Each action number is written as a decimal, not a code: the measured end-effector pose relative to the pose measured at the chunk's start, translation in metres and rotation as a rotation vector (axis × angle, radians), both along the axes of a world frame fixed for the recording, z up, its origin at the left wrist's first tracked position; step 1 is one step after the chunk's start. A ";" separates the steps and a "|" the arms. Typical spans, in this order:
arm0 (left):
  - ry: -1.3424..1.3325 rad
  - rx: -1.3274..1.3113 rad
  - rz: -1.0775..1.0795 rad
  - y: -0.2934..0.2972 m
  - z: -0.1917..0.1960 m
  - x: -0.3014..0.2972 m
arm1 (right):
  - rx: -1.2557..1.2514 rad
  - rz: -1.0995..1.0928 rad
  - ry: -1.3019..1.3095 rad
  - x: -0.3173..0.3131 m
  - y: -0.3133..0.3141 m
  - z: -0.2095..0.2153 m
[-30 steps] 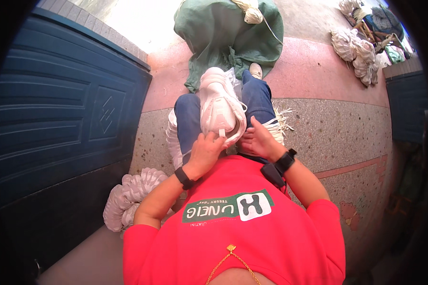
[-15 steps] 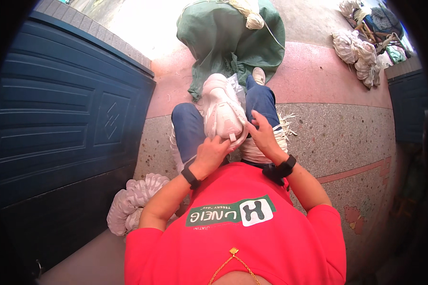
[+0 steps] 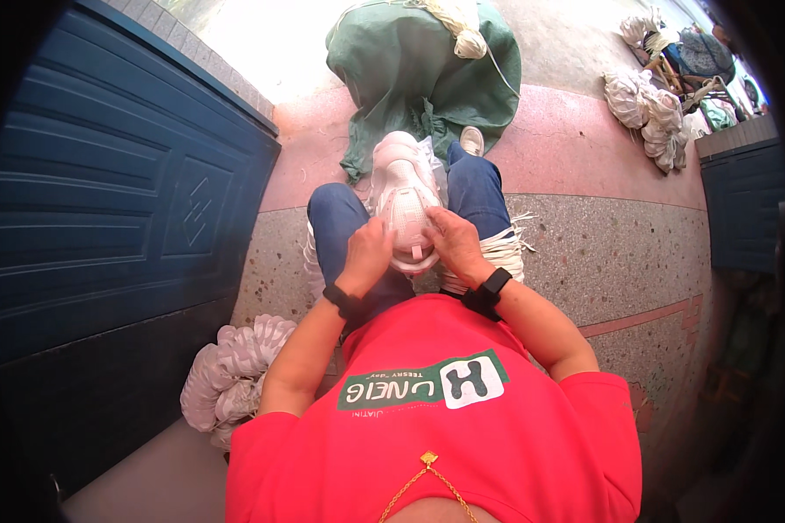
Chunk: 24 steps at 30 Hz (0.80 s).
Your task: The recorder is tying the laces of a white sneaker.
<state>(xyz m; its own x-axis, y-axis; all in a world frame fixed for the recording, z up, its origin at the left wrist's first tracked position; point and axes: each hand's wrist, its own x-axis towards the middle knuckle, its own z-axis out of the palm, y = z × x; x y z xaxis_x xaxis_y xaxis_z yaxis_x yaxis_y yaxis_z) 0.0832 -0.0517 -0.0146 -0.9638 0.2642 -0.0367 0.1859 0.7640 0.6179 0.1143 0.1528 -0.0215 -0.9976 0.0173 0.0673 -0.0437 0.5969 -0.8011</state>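
Note:
A pale pink sneaker upper point(image 3: 407, 199) lies between my knees, its toe pointing away and its heel with a small pull tab toward me. My left hand point(image 3: 369, 254) is closed on its left side near the heel, fingertips partly hidden. My right hand point(image 3: 455, 242) holds the opposite side, thumb and fingers pressed together at the edge. Whether a lace is also between those fingers I cannot make out. Pale laces point(image 3: 502, 253) are bundled around my right thigh, their loose ends sticking outward.
Beyond my knees, a green cloth-covered pile point(image 3: 419, 74) carries a hank of cream laces point(image 3: 469, 42). Bundled shoe uppers point(image 3: 235, 366) sit at my left beside a blue panelled door point(image 3: 105, 192). More pale bundles point(image 3: 641, 109) lie at the far right near another blue door point(image 3: 746, 209).
My right hand has come down and left onto the sneaker upper's side. My left hand has moved up along its left edge. The upper now sits straighter, its heel more centred.

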 end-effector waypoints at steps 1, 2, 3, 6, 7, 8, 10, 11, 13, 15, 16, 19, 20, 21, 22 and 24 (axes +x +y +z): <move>-0.007 -0.003 -0.002 0.000 -0.003 -0.003 | -0.004 -0.001 -0.009 -0.003 0.001 -0.003; -0.001 -0.003 -0.001 0.000 -0.005 -0.004 | -0.009 -0.004 -0.007 -0.003 0.001 -0.005; 0.004 -0.006 0.002 -0.002 -0.009 -0.006 | -0.017 -0.006 -0.004 -0.006 0.001 -0.006; 0.047 0.002 0.008 -0.002 -0.018 -0.006 | -0.045 -0.018 0.024 -0.003 -0.001 -0.011; 0.054 0.007 0.000 -0.001 -0.021 -0.005 | -0.054 -0.023 0.025 -0.001 -0.001 -0.015; 0.043 0.000 -0.005 0.000 -0.023 -0.004 | -0.058 -0.022 0.012 -0.001 0.000 -0.018; 0.007 -0.020 -0.015 0.007 -0.024 -0.004 | -0.054 -0.019 -0.022 -0.002 0.004 -0.021; -0.019 -0.036 -0.019 0.009 -0.024 -0.004 | -0.099 -0.011 -0.045 -0.001 0.007 -0.022; -0.045 -0.014 -0.063 0.011 -0.018 -0.008 | -0.185 -0.008 -0.081 -0.002 0.015 -0.019; 0.004 0.011 -0.115 0.007 -0.011 -0.013 | -0.308 0.001 -0.054 -0.013 0.040 -0.017; 0.070 0.027 -0.144 0.003 -0.008 -0.019 | -0.341 -0.001 -0.009 -0.017 0.052 -0.009; 0.094 0.018 -0.148 0.015 0.022 -0.030 | 0.047 0.097 0.106 -0.027 0.123 0.010; 0.056 0.031 -0.171 0.019 0.025 -0.036 | 0.069 0.173 0.087 -0.022 0.137 0.002; 0.033 0.052 -0.202 0.031 0.028 -0.041 | 0.099 0.253 0.076 -0.020 0.148 -0.001; 0.003 0.073 -0.234 0.042 0.030 -0.043 | 0.149 0.297 0.081 -0.014 0.153 -0.006; -0.150 0.104 -0.380 0.073 0.023 -0.040 | 0.244 0.384 0.091 -0.002 0.162 -0.009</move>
